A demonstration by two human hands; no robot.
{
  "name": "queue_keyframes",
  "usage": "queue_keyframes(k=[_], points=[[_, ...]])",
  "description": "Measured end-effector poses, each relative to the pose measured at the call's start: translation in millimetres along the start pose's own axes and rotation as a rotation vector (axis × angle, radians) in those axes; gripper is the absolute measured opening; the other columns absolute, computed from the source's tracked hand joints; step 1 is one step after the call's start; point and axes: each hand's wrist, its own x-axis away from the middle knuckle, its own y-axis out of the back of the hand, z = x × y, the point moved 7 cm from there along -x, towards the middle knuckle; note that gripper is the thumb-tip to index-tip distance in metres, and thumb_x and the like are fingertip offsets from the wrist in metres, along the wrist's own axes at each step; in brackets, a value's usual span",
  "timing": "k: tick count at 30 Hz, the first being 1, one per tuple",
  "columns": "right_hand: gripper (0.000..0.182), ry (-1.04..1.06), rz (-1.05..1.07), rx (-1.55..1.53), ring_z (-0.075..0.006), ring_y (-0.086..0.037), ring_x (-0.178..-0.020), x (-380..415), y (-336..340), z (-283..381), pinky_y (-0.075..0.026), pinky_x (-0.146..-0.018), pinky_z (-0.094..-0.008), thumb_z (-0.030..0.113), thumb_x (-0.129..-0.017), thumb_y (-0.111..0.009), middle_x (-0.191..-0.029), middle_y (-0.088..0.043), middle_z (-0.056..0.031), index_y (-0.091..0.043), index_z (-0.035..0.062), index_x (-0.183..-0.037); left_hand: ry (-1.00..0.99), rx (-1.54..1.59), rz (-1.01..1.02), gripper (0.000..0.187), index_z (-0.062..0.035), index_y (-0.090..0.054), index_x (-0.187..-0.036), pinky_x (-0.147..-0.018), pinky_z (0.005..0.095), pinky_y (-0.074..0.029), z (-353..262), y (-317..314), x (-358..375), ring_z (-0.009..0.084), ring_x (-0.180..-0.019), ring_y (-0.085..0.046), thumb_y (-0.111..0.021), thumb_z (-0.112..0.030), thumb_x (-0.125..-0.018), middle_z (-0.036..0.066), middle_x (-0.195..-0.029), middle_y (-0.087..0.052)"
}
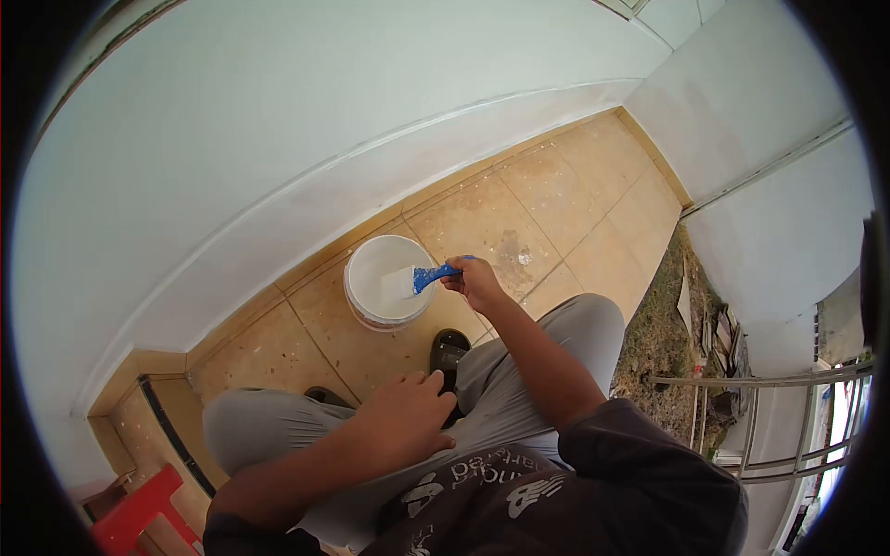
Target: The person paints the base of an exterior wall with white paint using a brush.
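Observation:
A paintbrush [432,276] with a blue handle is gripped by its handle in my right hand [476,284]. Its pale, paint-coated bristles dip inside the rim of a white bucket [350,287], which stands on the tiled floor close to the wall. White paint coats the bucket's inside. My left hand [405,413] rests over my lap between the knees, fingers loosely stretched and holding nothing.
A white wall [278,120] with a tiled skirting runs behind the bucket. Paint spots mark the beige tiles [575,176]. A red plastic piece [139,514] stands at lower left. Metal railing [769,380] and a strip of ground with debris lie to the right.

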Motion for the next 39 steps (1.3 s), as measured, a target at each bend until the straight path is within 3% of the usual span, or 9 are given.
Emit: queue_keyframes(k=[4,18,39], points=[[0.016,-0.006,-0.007,-0.027,-0.0185,-0.064,-0.068,3.0,3.6,-1.7,-0.055,-0.059,-0.0288,0.012,-0.090,-0.058,-0.082,-0.064,-0.0110,-0.060,-0.0030,-0.096,-0.018,-0.027,0.119,0.045,-0.0012,-0.061,-0.109,-0.096,0.0425,-0.043,-5.5,-21.8,-7.0,0.0324,-0.114,-0.054,-0.070,-0.039,-0.084,0.017,-0.117,-0.054],[0.020,-0.050,-0.006,-0.123,-0.0201,-0.064,-0.076,-3.0,14.9,-1.1,-0.054,-0.068,-0.0306,0.014,-0.092,-0.061,-0.089,-0.065,-0.0106,-0.062,-0.0010,-0.105,0.023,-0.047,0.080,0.041,0.0000,-0.063,-0.104,-0.092,0.0411,-0.044,0.0,-32.6,-12.1,0.0313,-0.110,-0.054,-0.073,-0.031,-0.080,0.017,-0.112,-0.056],[0.019,-0.054,-0.006,-0.312,-0.0181,-0.059,-0.064,-6.3,21.8,18.3,-0.051,-0.059,-0.0291,0.019,-0.094,-0.059,-0.079,-0.061,-0.0072,-0.062,0.0010,-0.098,0.015,-0.103,0.029,0.036,-0.0015,-0.067,-0.100,-0.085,0.0386,-0.046,3.7,-37.1,-13.8,0.0289,-0.102,-0.058,-0.073,-0.031,-0.080,0.016,-0.108,-0.060]])
